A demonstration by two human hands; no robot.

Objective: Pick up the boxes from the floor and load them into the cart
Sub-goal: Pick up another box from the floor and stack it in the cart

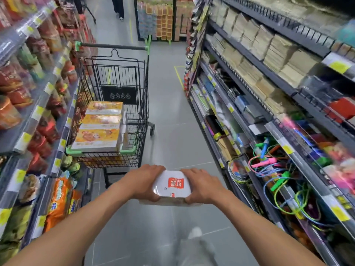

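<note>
Now both hands — left hand (147, 182), right hand (201, 186) — clasp a white box (172, 187) just short of the cart (115, 112) holding yellow boxes (99, 127).

A grey tiled shop floor (169, 116) is flanked by shelving. Red and orange snack bags (57, 196) are stocked on the left shelves, tan stacked packets (269, 54) on the upper right shelves, and coiled, brightly coloured skipping ropes (272, 169) below them. A distant person's dark-trousered legs (118, 6) are seen at the aisle's far end.
</note>
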